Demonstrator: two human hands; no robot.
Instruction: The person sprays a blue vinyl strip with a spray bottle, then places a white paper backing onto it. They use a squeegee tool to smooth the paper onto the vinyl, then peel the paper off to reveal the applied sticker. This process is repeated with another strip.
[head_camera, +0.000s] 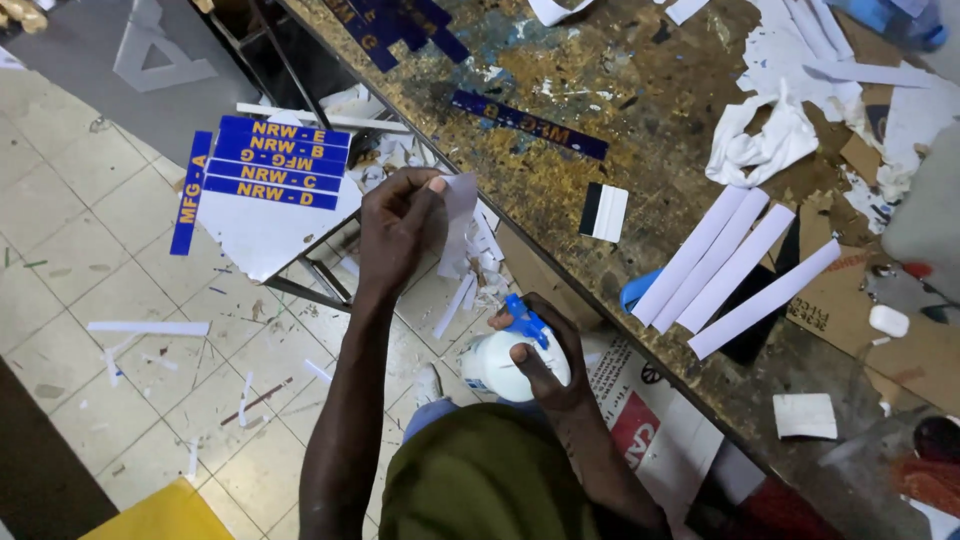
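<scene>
Closed, the left hand's (398, 222) grip pinches a paper scrap (458, 205) while the right hand (545, 350) clasps a white spray bottle (505, 365).

Blue, white and rust tones over a worn bench and pale tiled floor.
I see a white spray bottle (512, 365) with a bright blue trigger, and a white paper scrap (458, 215). Dark blue strips (270, 165) carry orange lettering. The bench (600, 120) is mottled rusty brown with blue smears. White strips (735, 270) lie on it beside a half black, half white squeegee (604, 212). The floor tiles (80, 260) are cream, littered with white offcuts. My shirt (485, 475) is olive green.
</scene>
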